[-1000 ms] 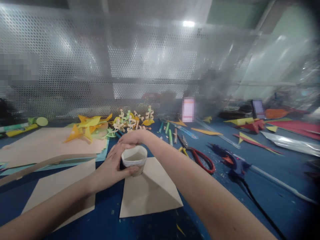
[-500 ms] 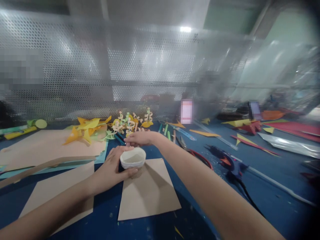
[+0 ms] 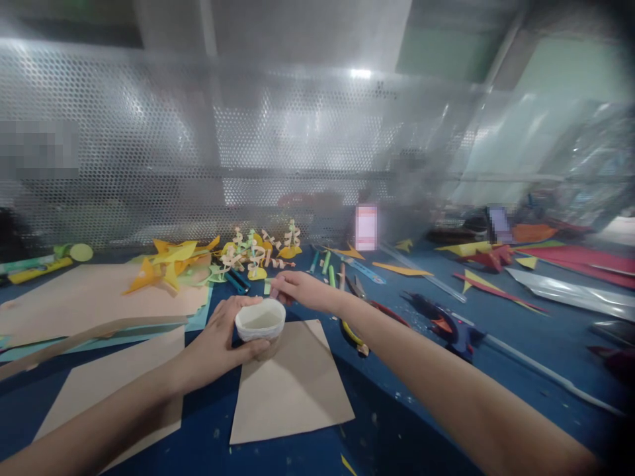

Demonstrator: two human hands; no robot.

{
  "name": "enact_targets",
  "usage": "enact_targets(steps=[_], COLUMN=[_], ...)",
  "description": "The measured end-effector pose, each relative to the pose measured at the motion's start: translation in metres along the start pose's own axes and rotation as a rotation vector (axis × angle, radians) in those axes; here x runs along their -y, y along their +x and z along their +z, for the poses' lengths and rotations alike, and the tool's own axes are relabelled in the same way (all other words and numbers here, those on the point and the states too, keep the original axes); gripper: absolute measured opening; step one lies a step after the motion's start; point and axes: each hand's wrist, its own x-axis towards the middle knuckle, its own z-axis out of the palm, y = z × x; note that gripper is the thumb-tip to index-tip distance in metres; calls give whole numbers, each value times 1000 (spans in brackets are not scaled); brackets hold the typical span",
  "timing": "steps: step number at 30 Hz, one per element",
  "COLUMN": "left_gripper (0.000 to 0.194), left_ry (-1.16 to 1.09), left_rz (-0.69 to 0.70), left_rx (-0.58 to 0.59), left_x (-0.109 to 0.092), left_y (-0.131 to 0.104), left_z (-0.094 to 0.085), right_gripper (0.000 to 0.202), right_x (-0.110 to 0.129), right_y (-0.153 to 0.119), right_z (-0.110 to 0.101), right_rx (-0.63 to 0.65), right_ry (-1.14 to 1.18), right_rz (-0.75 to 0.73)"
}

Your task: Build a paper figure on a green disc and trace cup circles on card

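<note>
A small white bowl (image 3: 260,322) with an open top and an uneven wall stands at the upper left part of a tan paper sheet (image 3: 292,390). My left hand (image 3: 225,330) wraps round its left side, thumb at the front and fingers behind. Just beyond the bowl's right rim is my right hand (image 3: 302,291), its fingers bent together. A small pale green piece (image 3: 268,286) shows at those fingertips; whether it is pinched I cannot tell. Curly paper shapes (image 3: 255,251) and a dark blue cutter (image 3: 237,281) lie behind the bowl.
Tan sheets (image 3: 89,291) and yellow paper stars (image 3: 169,264) lie at the left. On the right are red-handled scissors (image 3: 389,312), partly behind my forearm, a glue gun (image 3: 454,327) and coloured paper strips (image 3: 501,294). A perforated panel (image 3: 297,145) stands at the back.
My right hand has moved right and slightly nearer, from behind the bowl to beside its right rim. My left hand keeps its grip. The view has shifted slightly.
</note>
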Motion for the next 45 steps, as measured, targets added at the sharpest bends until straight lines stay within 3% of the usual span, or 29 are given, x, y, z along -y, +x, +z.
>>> enact_targets(steps=[6, 15, 26, 28, 31, 33, 36, 39, 41, 45], left_gripper=[45, 44, 45, 46, 42, 37, 35, 36, 41, 48], left_ry=[-11, -32, -12, -23, -90, -194, -368, -424, -408, -245], left_rz=[-7, -41, -46, -50, -87, -165, -293, -365, -410, -420], left_rx=[26, 32, 57, 64, 62, 15, -174, -359, -415, -349], left_x=[0, -4, -2, -3, -4, -6, -7, -7, -5, 4], left_y=[-1, -2, -1, -1, 2, 6, 12, 17, 18, 17], left_z=[0, -1, -1, -2, -6, -10, -18, -28, -33, -41], right_gripper=[27, 21, 19, 19, 24, 27, 26, 24, 22, 25], right_x=[-6, 8, 9, 5, 2, 3, 3, -1, -6, -11], right_y=[-31, -73, -94, -93, -89, -88, -87, -86, -84, -80], right_z=[-5, 13, 22, 22, 16, 8, -6, -16, -19, -18], right_rx=[-151, -268, -279, -348, -568, -751, -940, -969, -968, -976], right_ry=[-77, -193, -313, -226, -66, 10, 84, 113, 126, 118], right_rz=[-43, -125, -217, -188, -127, -107, -107, -123, -126, -94])
